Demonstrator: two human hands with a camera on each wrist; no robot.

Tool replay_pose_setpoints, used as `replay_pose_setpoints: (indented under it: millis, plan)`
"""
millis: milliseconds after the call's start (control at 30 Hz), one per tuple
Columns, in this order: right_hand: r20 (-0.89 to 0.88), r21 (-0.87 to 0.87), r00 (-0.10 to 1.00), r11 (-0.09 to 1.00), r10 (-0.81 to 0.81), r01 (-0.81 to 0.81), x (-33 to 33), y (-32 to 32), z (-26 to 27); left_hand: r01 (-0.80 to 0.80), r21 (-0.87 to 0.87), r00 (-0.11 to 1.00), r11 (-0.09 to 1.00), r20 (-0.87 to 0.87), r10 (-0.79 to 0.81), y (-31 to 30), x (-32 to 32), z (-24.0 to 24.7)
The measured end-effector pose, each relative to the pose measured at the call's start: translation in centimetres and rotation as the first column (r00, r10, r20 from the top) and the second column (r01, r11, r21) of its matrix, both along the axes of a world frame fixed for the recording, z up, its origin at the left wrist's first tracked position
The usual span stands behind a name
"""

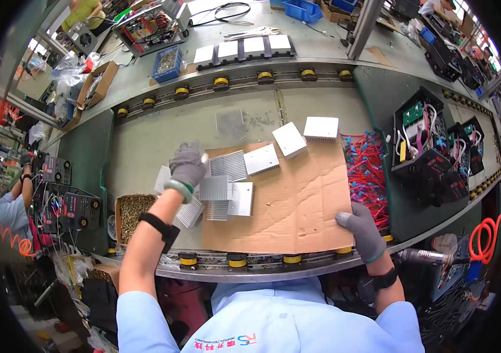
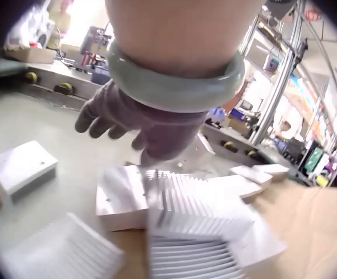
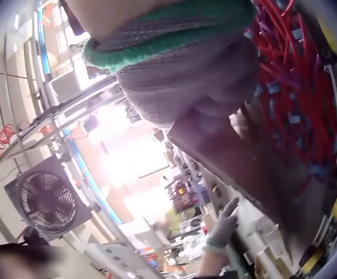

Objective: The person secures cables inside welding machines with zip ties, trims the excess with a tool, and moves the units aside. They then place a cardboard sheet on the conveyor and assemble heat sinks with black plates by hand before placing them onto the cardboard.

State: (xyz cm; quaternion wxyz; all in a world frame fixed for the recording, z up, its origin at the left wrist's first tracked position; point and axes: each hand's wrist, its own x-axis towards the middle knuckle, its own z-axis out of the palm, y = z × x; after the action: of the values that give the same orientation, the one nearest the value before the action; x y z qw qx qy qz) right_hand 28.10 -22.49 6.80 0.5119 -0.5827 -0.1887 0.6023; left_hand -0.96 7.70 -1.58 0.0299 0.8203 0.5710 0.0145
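My gloved left hand (image 1: 188, 165) hovers over several finned aluminium heat sinks (image 1: 214, 188), fingers loosely extended. In the left wrist view the same hand (image 2: 145, 125) shows nothing in its fingers. Below it, heat sinks (image 2: 197, 203) lie partly on one another, some fins up, some with the flat face up. My gloved right hand (image 1: 365, 232) grips the right edge of a cardboard sheet (image 1: 297, 212), thumb on top. In the right wrist view that hand (image 3: 191, 81) holds the sheet (image 3: 226, 151) tilted. More heat sinks (image 1: 289, 140) rest along the sheet's far edge.
Red wires with blue connectors (image 1: 365, 170) lie right of the sheet. A box of small metal fasteners (image 1: 134, 215) stands at left. Rollers (image 1: 221, 82) line the far rail, with white-topped blocks (image 1: 253, 45) beyond it. An opened device (image 1: 418, 132) sits at right.
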Motion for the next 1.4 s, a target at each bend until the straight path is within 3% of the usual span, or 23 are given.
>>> replay_pose_setpoints:
  millis: [67, 100, 133, 167, 233, 267, 367, 433, 500, 567, 633, 667, 700, 767, 900, 967, 1033, 1067, 1167, 1233, 1300, 1367, 1400]
  plan:
    - [0.094, 0.010, 0.995, 0.999, 0.046, -0.047, -1.2, 0.8, 1.3, 0.232, 0.194, 0.863, 0.953, 0.411, -0.293, -3.1, 3.7, 1.1]
    - [0.118, 0.024, 0.987, 0.993, 0.109, -0.113, -2.1, 1.5, 2.1, 0.382, 0.191, 0.771, 0.904, 0.473, -0.426, -6.6, 6.2, 4.1]
    - [0.128, 0.026, 0.985, 0.992, 0.119, -0.123, -2.8, 1.8, 2.9, 0.558, 0.089, 0.695, 0.825, 0.493, -0.524, -9.4, 8.4, 6.2]
    - [0.133, 0.027, 0.982, 0.990, 0.131, -0.135, -3.3, 1.8, 3.9, 0.720, 0.195, 0.632, 0.666, 0.213, -0.745, -11.8, 9.5, 6.1]
    - [0.138, 0.024, 0.990, 1.000, 0.015, -0.018, -1.2, -0.3, 7.3, 0.596, 0.189, 0.689, 0.781, 0.379, -0.617, -12.0, 9.1, 4.6]
    - [0.213, 0.050, 0.973, 0.995, -0.094, 0.085, 0.3, -2.1, 8.9, 0.550, 0.129, 0.761, 0.825, 0.328, -0.559, -10.6, 7.8, 2.6]
    - [0.367, 0.144, 0.876, 0.950, -0.311, 0.277, 3.1, -7.2, 12.1, 0.713, 0.157, 0.701, 0.684, -0.182, -0.689, -8.9, 2.0, -1.3]
    - [0.444, 0.142, 0.807, 0.920, -0.390, 0.367, 4.2, -10.7, 11.1, 0.707, 0.269, 0.697, 0.654, -0.106, -0.710, -8.6, 1.1, -3.6]
    - [0.517, 0.150, 0.723, 0.880, -0.459, 0.451, 5.1, -13.7, 10.6, 0.650, 0.185, 0.696, 0.737, 0.243, -0.675, -9.6, 2.0, -3.9]
    - [0.615, 0.224, 0.630, 0.871, -0.474, 0.437, 5.7, -15.8, 11.3, 0.654, 0.255, 0.639, 0.712, 0.319, -0.700, -10.9, 3.9, -1.6]
    - [0.559, 0.225, 0.641, 0.840, -0.526, 0.494, 4.4, -16.3, 12.4, 0.721, -0.174, 0.455, 0.671, 0.849, -0.269, -12.1, 5.2, -1.0]
    - [0.537, 0.274, 0.616, 0.810, -0.577, 0.519, 4.0, -16.4, 12.8, 0.725, 0.019, 0.376, 0.688, 0.827, -0.418, -12.0, 5.5, -1.4]
    - [0.509, 0.325, 0.588, 0.773, -0.629, 0.545, 3.7, -16.5, 13.1, 0.723, 0.033, 0.367, 0.690, 0.827, -0.425, -11.4, 5.6, -1.2]
    - [0.472, 0.359, 0.588, 0.752, -0.657, 0.553, 3.7, -17.1, 12.5, 0.353, 0.221, 0.619, 0.909, 0.673, -0.404, -9.7, 6.3, -0.3]
    - [0.389, 0.402, 0.633, 0.741, -0.670, 0.538, 3.7, -17.6, 10.7, 0.182, 0.272, 0.849, 0.945, 0.441, -0.290, -4.2, 7.5, -4.4]
    - [0.398, 0.397, 0.607, 0.725, -0.688, 0.562, 2.6, -17.5, 10.9, 0.198, 0.203, 0.875, 0.959, 0.405, -0.266, -3.2, 8.3, -4.2]
    - [0.355, 0.383, 0.677, 0.761, -0.645, 0.524, 1.5, -17.0, 11.5, 0.162, 0.024, 0.957, 0.986, 0.239, -0.163, -3.2, 9.2, -3.5]
    - [0.303, 0.354, 0.703, 0.761, -0.643, 0.544, 1.9, -17.2, 11.0, 0.140, -0.229, 0.980, 0.963, 0.174, -0.101, -3.2, 9.8, -2.7]
    - [0.351, 0.269, 0.726, 0.806, -0.592, 0.527, 4.0, -18.8, 8.1, 0.309, -0.030, 0.933, 0.950, 0.201, -0.298, -4.4, 10.6, -9.3]
    - [0.332, 0.258, 0.735, 0.806, -0.592, 0.533, 4.3, -18.0, 7.1, 0.489, 0.019, 0.830, 0.872, 0.299, -0.471, -7.7, 10.9, -9.0]
    - [0.217, 0.306, 0.796, 0.814, -0.565, 0.494, 3.8, -16.1, 7.0, 0.477, -0.152, 0.876, 0.866, 0.166, -0.453, -9.6, 11.1, -7.2]
    - [0.231, 0.304, 0.800, 0.823, -0.553, 0.481, 4.7, -15.3, 5.2, 0.461, -0.291, 0.872, 0.838, 0.325, -0.367, -9.4, 11.2, -7.5]
    - [0.210, 0.302, 0.808, 0.822, -0.551, 0.482, 5.2, -15.0, 4.5, 0.430, -0.194, 0.856, 0.882, 0.397, -0.330, -9.3, 10.7, -7.7]
